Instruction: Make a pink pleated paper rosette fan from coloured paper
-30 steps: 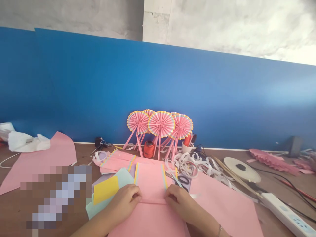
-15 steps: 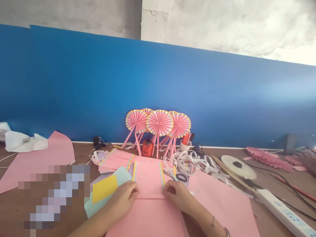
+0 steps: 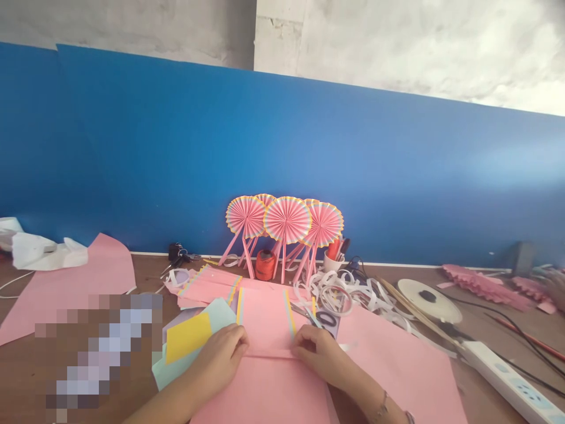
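Observation:
A pink paper sheet [image 3: 267, 321] with yellow and blue strips along both side edges lies in front of me on a larger pink sheet [image 3: 265, 394]. My left hand [image 3: 220, 356] pinches the fold at the sheet's left edge, fingers closed on it. My right hand [image 3: 320, 353] pinches the same fold at the right edge. The crease [image 3: 269, 353] runs straight between both hands.
Several pink pleated paper fans [image 3: 285, 224] lean on the blue wall. An orange thread spool [image 3: 265, 265], curled white strips [image 3: 344, 291], scissors [image 3: 324, 318], a yellow card [image 3: 188, 337], a white power strip [image 3: 507, 374] and a white disc [image 3: 430, 293] lie on the wooden table [image 3: 26, 377].
My hands stay on the fold; they shifted slightly. The view drifted a little, and my right wrist with its bracelet shows more.

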`<state>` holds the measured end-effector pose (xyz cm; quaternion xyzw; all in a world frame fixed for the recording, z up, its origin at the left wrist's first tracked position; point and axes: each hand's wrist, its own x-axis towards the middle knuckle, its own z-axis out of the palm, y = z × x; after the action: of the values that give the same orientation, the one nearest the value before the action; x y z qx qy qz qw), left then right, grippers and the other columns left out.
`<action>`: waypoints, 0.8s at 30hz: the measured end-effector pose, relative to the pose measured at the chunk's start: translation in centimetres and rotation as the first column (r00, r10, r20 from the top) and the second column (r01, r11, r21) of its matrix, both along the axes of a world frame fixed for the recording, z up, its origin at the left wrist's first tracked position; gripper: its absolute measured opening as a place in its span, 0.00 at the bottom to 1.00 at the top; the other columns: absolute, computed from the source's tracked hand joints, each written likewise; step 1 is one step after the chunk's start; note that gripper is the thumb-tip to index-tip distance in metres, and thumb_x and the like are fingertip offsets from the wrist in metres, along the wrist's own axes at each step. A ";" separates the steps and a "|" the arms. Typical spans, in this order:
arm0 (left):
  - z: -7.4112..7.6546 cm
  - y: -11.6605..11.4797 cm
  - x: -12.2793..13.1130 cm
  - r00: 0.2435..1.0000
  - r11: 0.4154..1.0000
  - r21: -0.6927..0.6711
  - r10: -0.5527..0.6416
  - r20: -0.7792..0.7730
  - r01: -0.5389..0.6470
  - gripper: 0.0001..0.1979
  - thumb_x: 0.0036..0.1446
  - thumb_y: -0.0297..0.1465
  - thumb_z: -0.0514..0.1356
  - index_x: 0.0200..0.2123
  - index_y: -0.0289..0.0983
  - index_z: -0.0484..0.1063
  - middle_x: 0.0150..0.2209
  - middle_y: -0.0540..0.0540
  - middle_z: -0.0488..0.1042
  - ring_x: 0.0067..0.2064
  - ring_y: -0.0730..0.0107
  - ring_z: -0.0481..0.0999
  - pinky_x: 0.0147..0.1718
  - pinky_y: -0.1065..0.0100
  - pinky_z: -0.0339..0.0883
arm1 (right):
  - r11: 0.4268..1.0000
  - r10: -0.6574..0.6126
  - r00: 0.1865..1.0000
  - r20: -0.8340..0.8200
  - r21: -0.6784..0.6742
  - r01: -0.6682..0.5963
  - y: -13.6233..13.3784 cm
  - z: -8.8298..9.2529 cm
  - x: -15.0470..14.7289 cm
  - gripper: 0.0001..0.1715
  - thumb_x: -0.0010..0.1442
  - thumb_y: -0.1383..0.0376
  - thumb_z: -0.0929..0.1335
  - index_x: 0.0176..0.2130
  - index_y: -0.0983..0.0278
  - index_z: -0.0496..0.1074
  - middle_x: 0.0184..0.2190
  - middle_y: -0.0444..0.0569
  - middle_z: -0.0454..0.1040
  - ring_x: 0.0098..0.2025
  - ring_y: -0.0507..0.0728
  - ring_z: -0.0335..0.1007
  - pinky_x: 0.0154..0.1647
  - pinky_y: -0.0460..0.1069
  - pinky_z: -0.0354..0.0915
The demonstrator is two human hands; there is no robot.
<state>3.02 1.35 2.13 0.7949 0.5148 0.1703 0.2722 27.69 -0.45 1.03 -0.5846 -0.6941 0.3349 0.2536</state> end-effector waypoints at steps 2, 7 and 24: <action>-0.1 0.1 0.0 1.000 1.000 0.007 -0.002 0.000 0.002 0.08 0.55 0.24 0.48 0.26 0.40 0.60 0.31 0.48 0.71 0.35 0.66 0.70 0.35 0.68 0.59 | 1.000 0.002 1.000 -0.003 -0.013 -0.002 -0.1 0.0 -0.1 0.05 0.52 0.68 0.65 0.28 0.65 0.72 0.26 0.44 0.72 0.30 0.52 0.64 0.30 0.44 0.58; 0.0 0.0 0.0 1.000 1.000 0.006 0.003 -0.029 -0.002 0.08 0.55 0.24 0.48 0.25 0.40 0.60 0.31 0.48 0.71 0.36 0.65 0.70 0.35 0.67 0.59 | 1.000 0.014 0.997 0.078 0.009 -0.015 -0.5 0.6 -0.4 0.03 0.50 0.69 0.66 0.29 0.64 0.71 0.26 0.43 0.71 0.29 0.51 0.63 0.28 0.44 0.56; 0.0 -0.2 0.2 0.997 1.000 0.006 0.007 -0.071 -0.007 0.10 0.57 0.24 0.47 0.25 0.40 0.59 0.32 0.47 0.71 0.35 0.65 0.69 0.34 0.67 0.59 | 0.999 -0.044 0.991 0.123 0.025 0.041 -0.1 -0.4 -0.9 0.06 0.52 0.70 0.62 0.26 0.64 0.67 0.22 0.41 0.68 0.26 0.51 0.60 0.26 0.45 0.52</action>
<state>3.25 1.17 2.18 0.7994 0.5265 0.1442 0.2510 26.81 -0.52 0.58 -0.6160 -0.6995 0.2849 0.2237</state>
